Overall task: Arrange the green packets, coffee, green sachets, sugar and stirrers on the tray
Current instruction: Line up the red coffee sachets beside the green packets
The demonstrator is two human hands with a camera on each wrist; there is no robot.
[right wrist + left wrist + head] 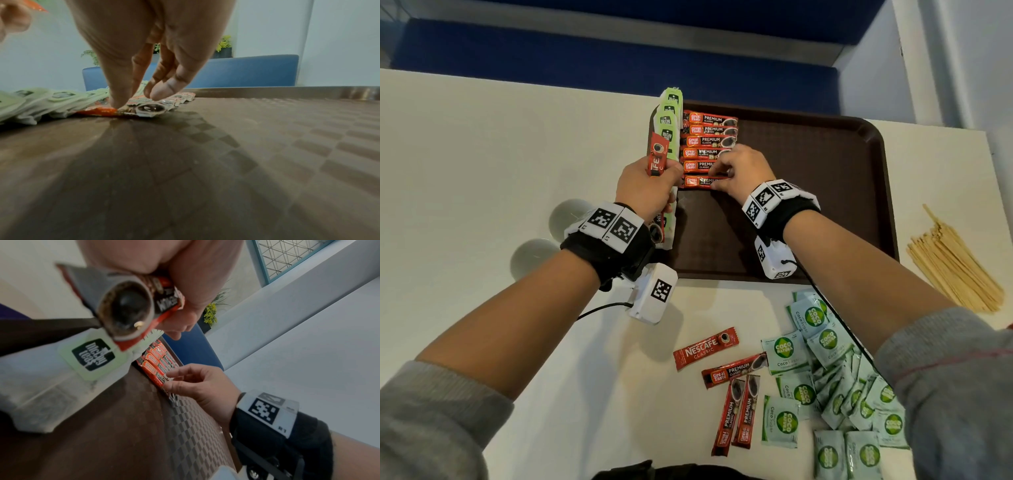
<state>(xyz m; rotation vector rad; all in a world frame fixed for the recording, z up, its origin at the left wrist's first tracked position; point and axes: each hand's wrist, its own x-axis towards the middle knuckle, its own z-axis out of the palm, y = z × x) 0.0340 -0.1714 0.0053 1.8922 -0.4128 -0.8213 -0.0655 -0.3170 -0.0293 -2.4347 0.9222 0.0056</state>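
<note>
The right hand [739, 169] is setting the nearest coffee stick [700, 182] into the column of sticks [709, 137] on the tray [825, 164], just right of the green packets [669, 113] along its left edge. To do this well, the stick should lie flat, parallel to its neighbours and snug against the one above, ends lined up before letting go. The hand is arched over the stick, wrist raised, its fingers [119, 104] narrowed to a pinch pressing down on the wrapper. The left hand [645, 192] hovers by the tray's left rim, fist curled around spare coffee sticks [657, 154] held upright, ready to feed the next one. More coffee [705, 347], the sugar sachets [835, 387] and the stirrers [955, 267] lie on the counter [482, 154], not yet arranged.
</note>
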